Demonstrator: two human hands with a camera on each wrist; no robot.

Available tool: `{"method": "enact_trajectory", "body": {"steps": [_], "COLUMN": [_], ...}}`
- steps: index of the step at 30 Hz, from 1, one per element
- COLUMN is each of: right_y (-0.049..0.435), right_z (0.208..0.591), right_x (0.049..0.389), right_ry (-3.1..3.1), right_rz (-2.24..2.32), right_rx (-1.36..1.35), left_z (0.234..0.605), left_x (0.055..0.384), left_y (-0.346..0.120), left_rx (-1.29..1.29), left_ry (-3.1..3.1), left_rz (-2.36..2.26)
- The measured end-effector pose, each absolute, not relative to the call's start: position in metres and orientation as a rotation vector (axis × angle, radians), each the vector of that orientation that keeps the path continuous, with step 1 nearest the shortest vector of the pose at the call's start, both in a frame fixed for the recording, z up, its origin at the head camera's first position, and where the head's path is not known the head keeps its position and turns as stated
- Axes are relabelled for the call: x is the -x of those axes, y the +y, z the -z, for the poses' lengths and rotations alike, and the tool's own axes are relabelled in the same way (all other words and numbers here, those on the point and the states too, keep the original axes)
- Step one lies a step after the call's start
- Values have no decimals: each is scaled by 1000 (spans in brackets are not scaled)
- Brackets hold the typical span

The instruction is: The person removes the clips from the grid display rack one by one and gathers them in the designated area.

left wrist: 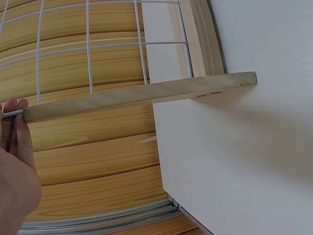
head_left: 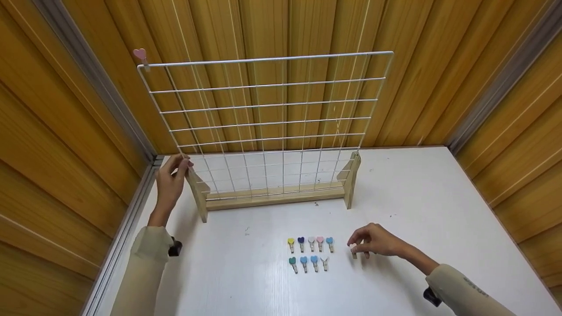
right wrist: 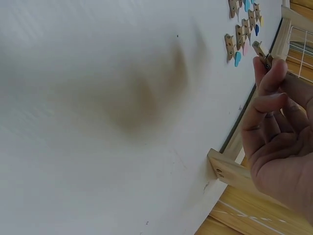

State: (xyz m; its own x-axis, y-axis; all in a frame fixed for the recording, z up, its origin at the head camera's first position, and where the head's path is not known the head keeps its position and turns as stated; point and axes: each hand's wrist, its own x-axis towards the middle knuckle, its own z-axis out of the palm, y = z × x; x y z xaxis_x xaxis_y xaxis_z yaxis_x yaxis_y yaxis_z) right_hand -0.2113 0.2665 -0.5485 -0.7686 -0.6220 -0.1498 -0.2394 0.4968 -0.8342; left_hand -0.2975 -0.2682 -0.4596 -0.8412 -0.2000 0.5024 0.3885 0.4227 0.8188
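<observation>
A white wire grid panel (head_left: 283, 104) stands upright in a wooden stand (head_left: 276, 201). My left hand (head_left: 172, 177) pinches the panel's left side wire, just above the stand's left leg (left wrist: 122, 98). The left wrist view shows that wire between thumb and fingers at the leg's end. Over the table at the right, my right hand (head_left: 378, 240) pinches a small wooden clothespin (right wrist: 260, 49) between thumb and fingertips, partly covered by them. Two rows of heart-topped clothespins, among them a yellow one (head_left: 291, 244) and a green one (head_left: 293, 264), lie left of that hand.
A clothespin with a pink heart (head_left: 140, 55) is clipped at the panel's top left corner. The white tabletop (head_left: 246, 272) ends at a wood-patterned back wall (head_left: 421, 87). Similar walls with metal corner rails rise on both sides.
</observation>
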Motion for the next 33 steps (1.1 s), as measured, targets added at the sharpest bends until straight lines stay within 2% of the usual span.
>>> {"method": "enact_trajectory", "body": {"steps": [10,22,33], "right_y": [265,233,222], "right_z": [575,598,610], "right_x": [198,192,194], "right_ry": [2346,2397,2586], "right_rz": [1221,1251,1219], "right_rx": [728,733,668], "left_z": [475,450,452], "left_x": [310,290,292], "left_y": [-281,-266,-267], "left_rx": [156,188,192], "left_ry": [-2114,-2135,-2125], "left_rz": [1465,1470,1497]}}
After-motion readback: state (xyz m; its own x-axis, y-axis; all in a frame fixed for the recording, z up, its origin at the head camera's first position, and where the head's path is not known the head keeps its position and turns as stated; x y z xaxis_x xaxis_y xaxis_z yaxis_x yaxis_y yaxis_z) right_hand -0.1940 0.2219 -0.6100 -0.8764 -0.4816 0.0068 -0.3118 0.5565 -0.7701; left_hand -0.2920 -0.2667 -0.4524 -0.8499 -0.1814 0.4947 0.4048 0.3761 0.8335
